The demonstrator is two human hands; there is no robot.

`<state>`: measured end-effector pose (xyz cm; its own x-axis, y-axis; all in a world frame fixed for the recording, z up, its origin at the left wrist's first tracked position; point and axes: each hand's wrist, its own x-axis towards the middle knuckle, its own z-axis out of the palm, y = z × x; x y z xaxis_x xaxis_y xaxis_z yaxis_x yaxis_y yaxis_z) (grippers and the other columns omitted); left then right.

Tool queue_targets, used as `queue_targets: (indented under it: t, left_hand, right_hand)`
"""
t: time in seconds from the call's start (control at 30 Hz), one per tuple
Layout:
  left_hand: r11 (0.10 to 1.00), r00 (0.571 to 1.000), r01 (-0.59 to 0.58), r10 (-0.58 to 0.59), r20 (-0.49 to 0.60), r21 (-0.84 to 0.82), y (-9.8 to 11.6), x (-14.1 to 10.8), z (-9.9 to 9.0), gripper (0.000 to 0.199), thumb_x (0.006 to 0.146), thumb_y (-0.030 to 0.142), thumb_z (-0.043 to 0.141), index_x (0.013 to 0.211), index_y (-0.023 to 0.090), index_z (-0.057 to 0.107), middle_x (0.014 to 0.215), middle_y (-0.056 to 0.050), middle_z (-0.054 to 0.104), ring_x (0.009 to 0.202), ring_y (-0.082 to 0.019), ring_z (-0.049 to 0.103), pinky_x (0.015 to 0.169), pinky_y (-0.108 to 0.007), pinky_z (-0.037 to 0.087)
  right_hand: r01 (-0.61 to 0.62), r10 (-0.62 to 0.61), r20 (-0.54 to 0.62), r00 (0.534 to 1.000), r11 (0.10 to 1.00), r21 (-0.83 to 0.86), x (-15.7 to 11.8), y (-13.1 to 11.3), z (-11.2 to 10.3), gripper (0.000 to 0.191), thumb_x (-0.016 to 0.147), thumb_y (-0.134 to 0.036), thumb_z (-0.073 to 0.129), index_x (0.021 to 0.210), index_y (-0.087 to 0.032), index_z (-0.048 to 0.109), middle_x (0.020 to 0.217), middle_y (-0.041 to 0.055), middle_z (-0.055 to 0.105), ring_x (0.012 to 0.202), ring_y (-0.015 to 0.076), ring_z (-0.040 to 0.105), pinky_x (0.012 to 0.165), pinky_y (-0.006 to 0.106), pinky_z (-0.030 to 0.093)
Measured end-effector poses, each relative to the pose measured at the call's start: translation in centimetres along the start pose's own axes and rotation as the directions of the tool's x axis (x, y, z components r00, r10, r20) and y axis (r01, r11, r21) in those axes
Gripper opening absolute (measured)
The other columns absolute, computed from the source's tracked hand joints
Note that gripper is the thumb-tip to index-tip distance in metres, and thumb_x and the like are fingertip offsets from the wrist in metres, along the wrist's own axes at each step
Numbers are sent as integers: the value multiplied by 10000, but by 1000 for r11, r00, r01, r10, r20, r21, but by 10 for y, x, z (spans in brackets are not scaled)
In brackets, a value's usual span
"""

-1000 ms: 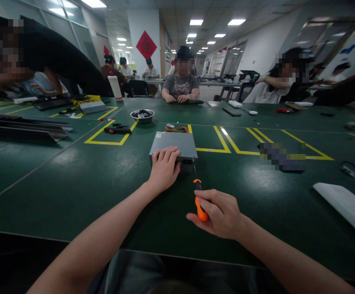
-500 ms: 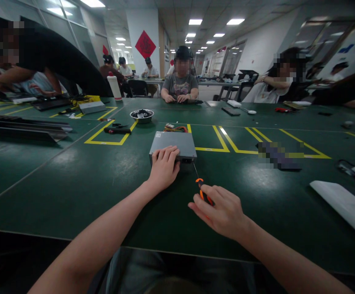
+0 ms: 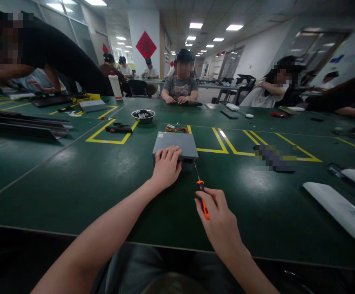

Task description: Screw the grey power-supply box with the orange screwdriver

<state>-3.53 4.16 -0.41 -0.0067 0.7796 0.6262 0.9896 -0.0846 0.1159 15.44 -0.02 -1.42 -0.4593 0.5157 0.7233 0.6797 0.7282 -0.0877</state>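
Note:
A grey metal computer power supply (image 3: 180, 143) lies on the green table, its cable bundle (image 3: 177, 129) coming out at the far side. My left hand (image 3: 167, 165) grips its near left edge, fingers over the top and thumb at the front. In my right hand (image 3: 218, 212) is a screwdriver (image 3: 201, 188) with an orange and black handle, held between thumb and fingers. Its shaft points away from me, and the tip reaches the near right corner of the power supply. Whether the tip sits in a screw is too small to tell.
Beyond the power supply stands a metal bowl (image 3: 143, 116) of small dark parts. A black tool (image 3: 119, 129) lies left, within yellow tape. To the right are a dark blurred object (image 3: 274, 158) and a white casing (image 3: 336, 208). A person (image 3: 182, 81) sits opposite.
My right hand has turned about the screwdriver handle, with the wrist lower and the fingers closer round it. The tip stays at the same corner. My left hand keeps its place on the power supply.

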Motion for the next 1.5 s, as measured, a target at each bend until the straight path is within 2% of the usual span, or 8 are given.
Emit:
queue_targets:
  t: [0.23, 0.37, 0.63, 0.87, 1.1, 1.2, 1.33, 1.5]
  left_hand:
    - [1000, 1000, -6, 6, 4, 1, -1, -1, -3, 338, 827, 209, 438, 1163, 181, 464, 1258, -73, 501, 1193, -229, 394, 988, -413, 257]
    - [1000, 1000, -12, 12, 9, 7, -1, -2, -3, 359, 822, 198, 438, 1180, 176, 453, 1268, -79, 492, 1205, -231, 383, 996, -419, 251]
    - [999, 999, -29, 29, 20, 27, 0, -3, -6, 389, 806, 181, 444, 1196, 169, 444, 1292, -86, 470, 1217, -238, 372, 1001, -419, 250]
    - [999, 999, -28, 27, 29, 29, -1, -3, -6, 396, 808, 187, 441, 1203, 167, 437, 1290, -86, 469, 1218, -235, 367, 1004, -418, 248]
    - [999, 999, -26, 25, 38, 35, 0, -4, -6, 403, 808, 184, 433, 1210, 161, 432, 1300, -83, 461, 1222, -227, 361, 1015, -407, 235]
    - [999, 999, -27, 26, 43, 34, 0, -4, -5, 401, 812, 186, 427, 1212, 165, 432, 1305, -84, 457, 1226, -228, 359, 1017, -408, 233]
    - [999, 999, -25, 23, 44, 41, 0, -4, -4, 408, 807, 185, 434, 1215, 165, 429, 1314, -81, 447, 1232, -229, 352, 1022, -409, 228]
    - [999, 999, -29, 28, 39, 40, 0, -3, -3, 415, 800, 183, 443, 1214, 160, 430, 1307, -78, 455, 1226, -229, 354, 1024, -408, 223]
  right_hand:
    - [-199, 217, -131, 967, 970, 138, 5, -8, -1, 133, 842, -214, 488, 897, -192, 607, 835, 57, 602, 714, 142, 611, 574, 231, 492]
    - [-271, 310, -137, 941, 931, 244, 2, -2, 0, 131, 845, -258, 496, 893, -192, 598, 816, 44, 617, 717, 146, 613, 611, 251, 490]
    - [-257, 274, -60, 960, 945, 204, -3, -14, 14, 132, 805, -206, 491, 922, -169, 540, 951, 105, 487, 843, 200, 574, 624, 313, 524]
    - [-233, 254, -158, 954, 963, 137, -9, -12, 12, 193, 824, -176, 496, 992, -192, 591, 937, 68, 618, 844, 165, 608, 709, 277, 502]
    - [-412, 417, 12, 909, 892, 189, -11, -9, 8, 280, 889, -337, 368, 1023, -177, 554, 887, 61, 625, 719, 142, 626, 541, 230, 480]
    - [-386, 391, 11, 920, 904, 183, -8, -12, 8, 255, 854, -371, 427, 990, -185, 537, 933, 82, 579, 806, 179, 606, 556, 262, 502]
    - [-315, 334, -53, 941, 924, 217, -9, -16, 10, 188, 821, -264, 459, 985, -176, 482, 1046, 126, 483, 932, 214, 562, 582, 305, 534]
    - [-186, 200, -86, 976, 971, 150, -12, -19, 11, 189, 828, -162, 459, 1008, -186, 513, 1032, 102, 517, 836, 165, 600, 540, 245, 533]
